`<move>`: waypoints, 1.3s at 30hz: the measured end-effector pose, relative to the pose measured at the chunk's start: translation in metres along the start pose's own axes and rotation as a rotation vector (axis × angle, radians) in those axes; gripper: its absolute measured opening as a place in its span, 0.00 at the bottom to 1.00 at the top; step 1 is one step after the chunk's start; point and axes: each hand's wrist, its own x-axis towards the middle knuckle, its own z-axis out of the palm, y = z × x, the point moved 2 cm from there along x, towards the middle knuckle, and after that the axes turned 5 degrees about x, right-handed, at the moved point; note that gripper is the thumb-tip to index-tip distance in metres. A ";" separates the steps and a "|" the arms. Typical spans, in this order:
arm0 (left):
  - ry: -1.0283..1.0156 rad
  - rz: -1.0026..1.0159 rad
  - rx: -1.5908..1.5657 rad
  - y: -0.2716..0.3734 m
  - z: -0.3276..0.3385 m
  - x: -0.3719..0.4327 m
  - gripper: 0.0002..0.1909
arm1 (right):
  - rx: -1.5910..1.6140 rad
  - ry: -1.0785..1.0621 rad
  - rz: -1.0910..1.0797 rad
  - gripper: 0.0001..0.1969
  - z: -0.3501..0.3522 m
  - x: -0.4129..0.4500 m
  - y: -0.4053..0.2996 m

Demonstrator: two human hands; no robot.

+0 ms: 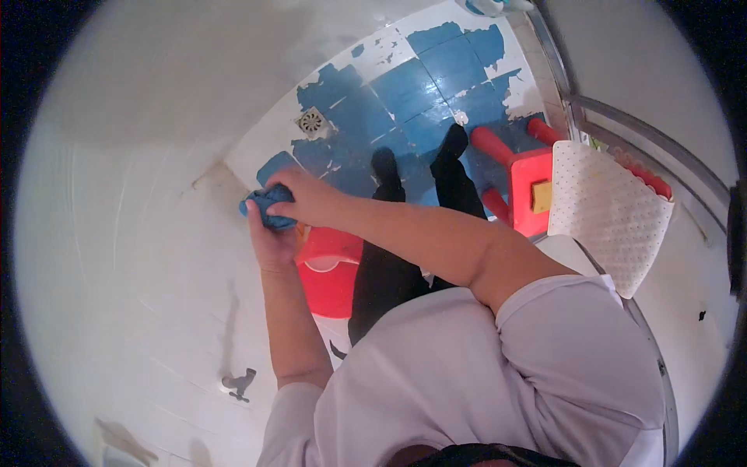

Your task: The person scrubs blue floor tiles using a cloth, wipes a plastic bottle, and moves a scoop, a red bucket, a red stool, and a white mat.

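Observation:
A crumpled dark blue cloth (265, 205) is bunched between my two hands, near the white wall at the left. My left hand (271, 242) grips it from below, with the thumb up along its side. From the right, my right hand (300, 195) reaches across and closes its fingers over the top of the bundle. Part of a red plastic container or stool (330, 292) shows below my hands; my arm and leg partly hide it.
A floor drain (312, 121) lies in the peeling blue-and-white tiled floor (408, 87). At the right stands a red stool (528, 187) bearing a yellow sponge (541, 197), beside a white dimpled mat (607, 213) hung over a metal frame. A tap (239, 384) juts from the left wall.

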 end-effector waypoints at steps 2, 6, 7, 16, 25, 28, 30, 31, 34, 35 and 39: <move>0.075 0.029 0.008 0.016 -0.016 -0.007 0.18 | -0.012 -0.034 0.006 0.17 0.023 -0.002 -0.013; -0.094 0.043 -0.183 0.035 -0.040 -0.017 0.10 | -0.127 -0.178 -0.104 0.17 0.064 0.002 -0.032; -0.138 0.042 -0.184 0.037 -0.045 -0.017 0.08 | -0.096 -0.155 -0.177 0.17 0.069 0.003 -0.034; 0.261 0.150 0.162 0.044 -0.086 0.051 0.07 | -0.574 -0.253 0.145 0.23 -0.020 -0.045 0.028; 0.371 0.067 0.374 0.044 -0.050 0.083 0.09 | -0.646 0.256 0.701 0.18 -0.234 -0.193 0.072; 0.390 0.074 0.483 0.043 -0.043 0.094 0.13 | -0.511 0.416 0.858 0.18 -0.249 -0.237 0.070; 0.372 0.095 0.492 0.041 -0.044 0.104 0.15 | -0.556 0.369 0.862 0.17 -0.249 -0.258 0.069; 0.368 0.110 0.510 0.040 -0.045 0.110 0.15 | -0.646 0.348 0.889 0.16 -0.248 -0.268 0.070; 0.266 0.096 0.429 0.038 -0.046 0.127 0.14 | -0.524 0.421 0.898 0.18 -0.238 -0.296 0.069; 0.257 0.025 0.435 0.038 -0.046 0.132 0.13 | -0.484 0.463 0.834 0.18 -0.233 -0.304 0.065; 0.246 0.054 0.626 0.048 -0.044 0.138 0.10 | -0.420 0.561 0.877 0.17 -0.210 -0.337 0.050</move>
